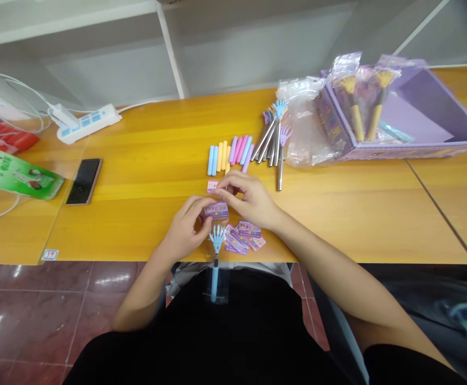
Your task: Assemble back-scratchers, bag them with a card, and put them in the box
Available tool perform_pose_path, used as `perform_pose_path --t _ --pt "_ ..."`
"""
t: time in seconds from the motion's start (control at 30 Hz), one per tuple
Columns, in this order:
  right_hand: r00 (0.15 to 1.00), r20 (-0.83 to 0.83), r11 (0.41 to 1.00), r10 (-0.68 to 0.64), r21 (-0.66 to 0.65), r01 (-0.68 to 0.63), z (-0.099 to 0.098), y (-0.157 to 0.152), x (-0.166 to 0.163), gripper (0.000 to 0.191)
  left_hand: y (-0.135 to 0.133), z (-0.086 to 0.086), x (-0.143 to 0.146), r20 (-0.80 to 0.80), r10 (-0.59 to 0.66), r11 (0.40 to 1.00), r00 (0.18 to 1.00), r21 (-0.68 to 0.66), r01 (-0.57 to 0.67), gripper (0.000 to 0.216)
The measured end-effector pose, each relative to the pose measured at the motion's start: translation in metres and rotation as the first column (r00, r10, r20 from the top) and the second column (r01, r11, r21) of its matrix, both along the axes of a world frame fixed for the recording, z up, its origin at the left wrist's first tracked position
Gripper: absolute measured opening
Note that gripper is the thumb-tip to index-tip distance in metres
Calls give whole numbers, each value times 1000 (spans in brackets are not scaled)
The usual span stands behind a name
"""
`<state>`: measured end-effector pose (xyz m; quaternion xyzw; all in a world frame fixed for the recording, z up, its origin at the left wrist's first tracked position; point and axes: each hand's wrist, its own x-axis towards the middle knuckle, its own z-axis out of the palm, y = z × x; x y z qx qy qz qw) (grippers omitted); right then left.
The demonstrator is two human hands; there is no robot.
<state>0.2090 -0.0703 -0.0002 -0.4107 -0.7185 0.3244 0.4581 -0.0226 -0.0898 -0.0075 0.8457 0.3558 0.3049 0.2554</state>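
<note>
My left hand (185, 227) and my right hand (247, 198) meet over a small purple printed card (216, 209) at the near edge of the yellow table (145, 176); both pinch it with closed fingers. Just below it a blue hand-shaped back scratcher (216, 251) in a clear bag hangs past the table edge toward my lap. A loose pile of several more purple cards (243, 238) lies right of it. A small pink card (212, 186) lies just beyond my fingers.
Several pastel handle sleeves (230, 152) and a bunch of metal-shafted scratchers (272, 136) lie farther back. Clear bags (307, 125) and a purple box (418, 120) of packed scratchers sit far right. A phone (84, 181), power strip (89, 122) and green packet (14, 174) lie left.
</note>
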Motion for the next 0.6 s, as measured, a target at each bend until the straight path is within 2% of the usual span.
perform_pose_path --t 0.17,0.33,0.47,0.6 --pt "1000 14 1000 -3 -9 3 2 0 2 17 -1 -6 0 20 -8 1000 1000 -17 9 42" --pt "999 2 999 37 -31 -37 6 -1 9 18 -2 -25 1 295 -23 999 955 -19 30 66" --pt "991 11 989 137 -66 -136 7 -2 13 16 -1 -22 -1 173 5 999 985 -49 4 52" --pt "978 41 977 207 -63 -204 8 -4 15 13 -1 -13 -2 115 55 994 992 -99 -43 61"
